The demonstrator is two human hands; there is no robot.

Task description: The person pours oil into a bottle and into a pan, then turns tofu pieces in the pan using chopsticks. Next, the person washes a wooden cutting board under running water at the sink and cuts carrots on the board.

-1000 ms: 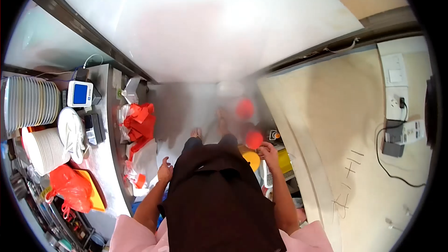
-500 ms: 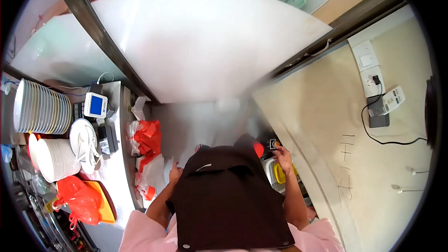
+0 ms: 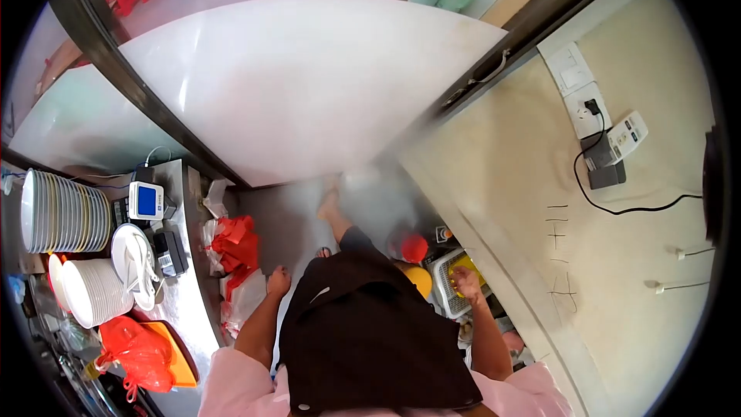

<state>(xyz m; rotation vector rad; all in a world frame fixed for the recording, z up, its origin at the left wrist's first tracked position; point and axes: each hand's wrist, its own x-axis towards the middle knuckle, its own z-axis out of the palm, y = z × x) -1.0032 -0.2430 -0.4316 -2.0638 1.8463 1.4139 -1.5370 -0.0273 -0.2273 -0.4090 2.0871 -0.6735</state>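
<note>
My left hand [image 3: 279, 281] hangs beside the dark apron [image 3: 370, 332], near red and clear plastic bags [image 3: 235, 243] at the steel counter's side. Its fingers look curled, but whether they hold anything is too small to tell. On the other side, my right hand [image 3: 466, 283] is over a white basket [image 3: 451, 303] with a yellow item [image 3: 472, 264] in it. The right fingers are partly bent, with nothing visible between them. A red round item [image 3: 414, 247] and a yellow one [image 3: 419, 281] are left of the basket.
The steel counter [image 3: 185, 262] at left bears stacked plates [image 3: 65, 212], white bowls [image 3: 96, 292], a small screen [image 3: 147, 201] and a red bag [image 3: 139, 351]. Ahead stands a frosted panel [image 3: 309, 93]. A wall [image 3: 509, 185] with sockets and a cable is at right.
The view has shifted, showing more of the room beyond the panel. My right hand has moved back, from near the red item to over the basket. One leg now reaches forward.
</note>
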